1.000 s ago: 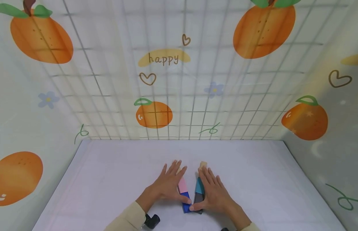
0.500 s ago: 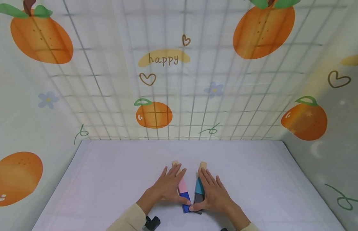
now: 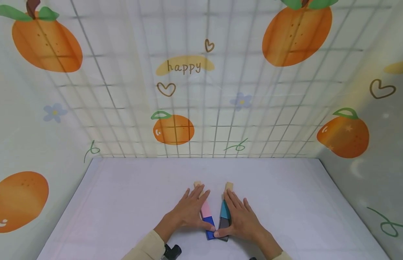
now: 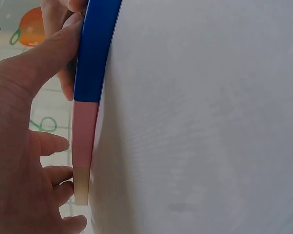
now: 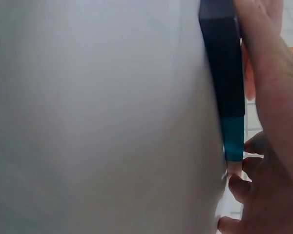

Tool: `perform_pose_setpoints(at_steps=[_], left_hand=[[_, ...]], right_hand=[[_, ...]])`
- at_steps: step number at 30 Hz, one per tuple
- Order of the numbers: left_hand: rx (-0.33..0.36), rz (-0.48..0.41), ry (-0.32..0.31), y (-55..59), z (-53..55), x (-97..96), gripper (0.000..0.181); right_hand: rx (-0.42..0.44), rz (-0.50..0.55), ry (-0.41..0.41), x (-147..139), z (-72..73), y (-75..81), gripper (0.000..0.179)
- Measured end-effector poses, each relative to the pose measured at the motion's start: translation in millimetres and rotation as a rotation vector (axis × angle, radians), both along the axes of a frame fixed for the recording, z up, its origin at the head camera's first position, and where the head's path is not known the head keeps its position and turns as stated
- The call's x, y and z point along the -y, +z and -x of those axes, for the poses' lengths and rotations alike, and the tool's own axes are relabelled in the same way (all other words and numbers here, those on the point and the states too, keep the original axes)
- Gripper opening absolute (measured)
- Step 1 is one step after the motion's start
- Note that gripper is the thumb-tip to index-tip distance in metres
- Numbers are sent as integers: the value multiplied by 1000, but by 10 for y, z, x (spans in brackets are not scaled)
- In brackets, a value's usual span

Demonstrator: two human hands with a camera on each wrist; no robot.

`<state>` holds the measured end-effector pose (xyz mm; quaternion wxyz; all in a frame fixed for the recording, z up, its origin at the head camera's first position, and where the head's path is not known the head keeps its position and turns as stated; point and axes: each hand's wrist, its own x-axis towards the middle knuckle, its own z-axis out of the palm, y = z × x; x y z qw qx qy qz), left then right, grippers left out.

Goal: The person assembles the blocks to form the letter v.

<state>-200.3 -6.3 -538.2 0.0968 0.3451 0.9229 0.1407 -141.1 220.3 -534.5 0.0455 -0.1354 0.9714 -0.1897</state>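
Two rows of coloured blocks lie end to end, drawing closer at the near end. In the left row are a blue block [image 3: 210,237], a pink block [image 3: 205,208] and a pale wooden block [image 3: 197,183]. The right row has a dark grey block [image 3: 224,223], a teal block [image 3: 225,210] and another wooden block [image 3: 229,185]. My left hand [image 3: 187,212] lies spread along the left row, its thumb at the blue block. My right hand [image 3: 243,217] extends along the right row. Its thumb crosses the grey block towards the blue one; both hands partly hide the blocks.
The blocks lie on a white tabletop [image 3: 139,187]. Behind it hangs a pale curtain [image 3: 130,119] printed with oranges, with a wire grid showing through. A black device [image 3: 172,251] sits by the left sleeve.
My left fingers have drawn back slightly towards me, uncovering the far end of the left wooden block. The right hand and both rows look almost unchanged.
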Motion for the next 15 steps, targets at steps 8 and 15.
perform_pose_setpoints(at_steps=[8,15], left_hand=[[3,-19,0,6,-9,8,122],[1,-19,6,-5,-3,7,123]], right_hand=[[10,-1,22,-24,-2,33,145],[24,6,36,-88,-9,51,146]])
